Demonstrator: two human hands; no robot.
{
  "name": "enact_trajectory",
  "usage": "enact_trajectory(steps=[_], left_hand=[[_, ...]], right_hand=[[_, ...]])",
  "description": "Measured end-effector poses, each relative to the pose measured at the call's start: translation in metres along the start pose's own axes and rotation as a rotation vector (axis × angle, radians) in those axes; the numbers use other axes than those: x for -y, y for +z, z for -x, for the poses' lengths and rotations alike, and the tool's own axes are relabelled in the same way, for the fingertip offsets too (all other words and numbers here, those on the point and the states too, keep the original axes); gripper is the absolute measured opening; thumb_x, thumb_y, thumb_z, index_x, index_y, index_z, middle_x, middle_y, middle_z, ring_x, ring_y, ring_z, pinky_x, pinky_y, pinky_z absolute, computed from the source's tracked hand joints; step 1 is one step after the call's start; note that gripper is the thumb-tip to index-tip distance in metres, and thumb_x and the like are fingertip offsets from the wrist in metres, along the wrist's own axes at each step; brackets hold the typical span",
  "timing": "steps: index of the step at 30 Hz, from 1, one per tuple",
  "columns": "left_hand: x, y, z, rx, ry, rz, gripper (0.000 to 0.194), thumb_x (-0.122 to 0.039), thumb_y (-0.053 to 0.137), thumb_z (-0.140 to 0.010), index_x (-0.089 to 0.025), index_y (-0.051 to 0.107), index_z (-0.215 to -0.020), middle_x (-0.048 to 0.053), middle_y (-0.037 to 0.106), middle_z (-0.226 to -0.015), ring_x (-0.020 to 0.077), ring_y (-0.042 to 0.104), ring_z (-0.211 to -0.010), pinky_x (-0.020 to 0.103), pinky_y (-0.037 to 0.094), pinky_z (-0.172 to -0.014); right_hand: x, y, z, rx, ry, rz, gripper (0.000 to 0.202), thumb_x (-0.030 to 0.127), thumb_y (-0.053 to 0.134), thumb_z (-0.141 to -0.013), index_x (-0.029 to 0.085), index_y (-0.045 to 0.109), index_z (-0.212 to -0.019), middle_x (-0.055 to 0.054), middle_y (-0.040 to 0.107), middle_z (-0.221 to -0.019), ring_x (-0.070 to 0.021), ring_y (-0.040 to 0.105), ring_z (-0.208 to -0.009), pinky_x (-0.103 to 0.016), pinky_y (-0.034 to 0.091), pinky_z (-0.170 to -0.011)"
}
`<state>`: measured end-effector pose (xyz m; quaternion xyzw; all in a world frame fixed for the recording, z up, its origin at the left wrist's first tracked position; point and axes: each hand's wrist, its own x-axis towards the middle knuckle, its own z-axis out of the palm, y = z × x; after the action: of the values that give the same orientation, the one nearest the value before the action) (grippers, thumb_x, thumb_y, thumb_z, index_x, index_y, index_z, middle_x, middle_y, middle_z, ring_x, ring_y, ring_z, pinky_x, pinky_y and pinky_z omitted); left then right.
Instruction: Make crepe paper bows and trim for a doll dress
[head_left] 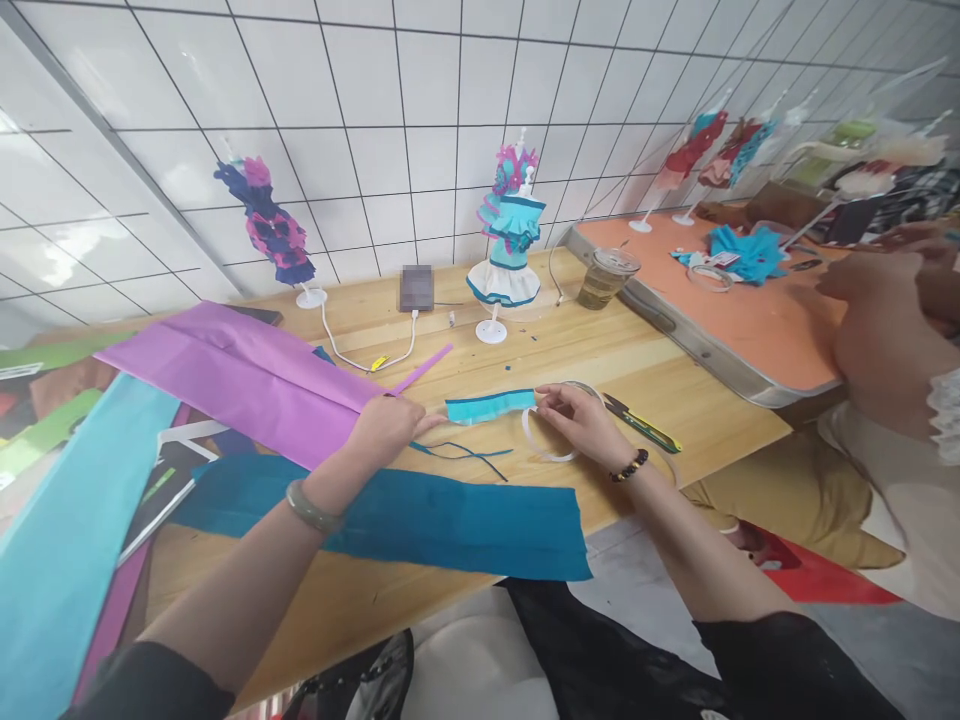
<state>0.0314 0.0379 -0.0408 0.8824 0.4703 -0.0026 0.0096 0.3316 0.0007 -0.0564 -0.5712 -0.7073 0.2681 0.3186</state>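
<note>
A short light-blue crepe paper strip [491, 408] with a darker blue upper edge stretches between my hands, just above the wooden table. My left hand [386, 425] is closed at its left end, a fingertip meeting the paper. The fingers of my right hand [577, 415] pinch the other end. A white ribbon loop [540, 448] hangs below the right fingers, beside a roll partly hidden behind that hand. Thin dark-blue paper strips [465, 452] lie below. In front of me is a wide dark-blue crepe paper sheet [465, 520], partly under my left forearm.
Purple paper [225, 370] and light-blue paper [82, 500] cover the left side. A utility knife [645, 425] lies right. Behind stand doll forms in paper dresses [510, 250], a device on a cable [416, 290] and a drink cup [607, 278]. Another person sits at the orange table [750, 330].
</note>
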Motion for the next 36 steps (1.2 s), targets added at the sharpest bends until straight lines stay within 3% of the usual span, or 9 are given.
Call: enact_trajectory(steps=[7,11,14,18,22,25,29,32,36], left_hand=[[0.035,-0.020,0.026,0.137,-0.164,0.385,0.050,-0.059,0.034,-0.081,-0.018,0.047,-0.056,-0.002,0.042,-0.048,0.0123,0.039,-0.046,0.025,0.022,-0.047],[0.041,-0.022,0.039,0.129,-0.286,0.478,0.044,-0.057,0.037,-0.080,-0.019,0.054,-0.066,-0.002,0.050,-0.055,0.0137,0.045,-0.051,0.025,0.028,-0.048],[0.032,-0.023,0.042,0.022,-0.288,0.530,0.042,-0.056,0.040,-0.080,-0.019,0.060,-0.080,0.002,0.061,-0.072,0.0174,0.054,-0.068,0.027,0.038,-0.060],[0.004,-0.022,0.044,-0.097,-0.091,0.555,0.045,-0.055,0.051,-0.075,-0.019,0.059,-0.102,0.006,0.061,-0.097,0.0213,0.052,-0.095,0.032,0.040,-0.081],[-0.034,-0.019,0.046,-0.113,0.130,0.446,0.046,-0.052,0.060,-0.069,-0.019,0.057,-0.101,0.008,0.057,-0.102,0.0240,0.049,-0.098,0.037,0.039,-0.085],[-0.056,-0.014,0.046,-0.143,0.178,0.339,0.027,-0.038,0.056,-0.076,-0.017,0.056,-0.094,0.008,0.056,-0.097,0.0244,0.047,-0.097,0.039,0.037,-0.086],[-0.060,-0.011,0.041,-0.180,0.126,0.350,0.012,-0.018,0.044,-0.080,-0.017,0.056,-0.082,0.006,0.058,-0.088,0.0225,0.049,-0.091,0.038,0.037,-0.082],[-0.050,-0.012,0.033,-0.156,0.000,0.550,0.010,-0.018,0.045,-0.077,-0.018,0.055,-0.078,0.005,0.060,-0.079,0.0199,0.053,-0.081,0.034,0.040,-0.074],[-0.032,-0.015,0.020,-0.037,-0.208,0.901,0.011,-0.027,0.046,-0.075,-0.018,0.053,-0.077,0.001,0.059,-0.071,0.0147,0.055,-0.065,0.027,0.043,-0.059]], right_hand=[[0.006,-0.003,-0.008,0.102,-0.090,0.249,0.029,0.025,0.048,-0.082,0.020,0.056,-0.109,-0.004,0.068,-0.082,-0.0192,0.061,-0.079,-0.033,0.046,-0.075],[0.011,-0.006,-0.013,0.149,-0.102,0.329,0.030,0.024,0.048,-0.080,0.021,0.056,-0.109,-0.004,0.068,-0.082,-0.0190,0.061,-0.079,-0.032,0.045,-0.073],[0.013,-0.008,-0.016,0.172,-0.080,0.363,0.033,0.023,0.048,-0.079,0.022,0.056,-0.111,-0.003,0.068,-0.080,-0.0182,0.060,-0.076,-0.030,0.044,-0.069],[0.013,-0.008,-0.019,0.190,-0.069,0.408,0.036,0.021,0.047,-0.077,0.022,0.055,-0.112,-0.002,0.066,-0.075,-0.0177,0.060,-0.071,-0.028,0.043,-0.064],[0.010,-0.007,-0.019,0.184,-0.062,0.389,0.035,0.021,0.048,-0.077,0.022,0.055,-0.111,-0.002,0.066,-0.074,-0.0174,0.059,-0.069,-0.028,0.043,-0.065],[0.010,-0.007,-0.019,0.177,-0.046,0.365,0.034,0.023,0.047,-0.078,0.022,0.055,-0.111,-0.002,0.066,-0.074,-0.0173,0.059,-0.068,-0.028,0.043,-0.065],[0.013,-0.007,-0.019,0.180,-0.035,0.358,0.032,0.025,0.048,-0.079,0.022,0.056,-0.109,-0.001,0.066,-0.074,-0.0172,0.059,-0.071,-0.028,0.043,-0.065],[0.015,-0.008,-0.019,0.202,-0.043,0.329,0.030,0.027,0.048,-0.080,0.022,0.056,-0.108,-0.001,0.067,-0.074,-0.0168,0.060,-0.070,-0.028,0.043,-0.065],[0.015,-0.009,-0.020,0.229,-0.057,0.321,0.031,0.032,0.050,-0.079,0.023,0.057,-0.108,-0.001,0.067,-0.075,-0.0171,0.060,-0.071,-0.028,0.044,-0.065]])
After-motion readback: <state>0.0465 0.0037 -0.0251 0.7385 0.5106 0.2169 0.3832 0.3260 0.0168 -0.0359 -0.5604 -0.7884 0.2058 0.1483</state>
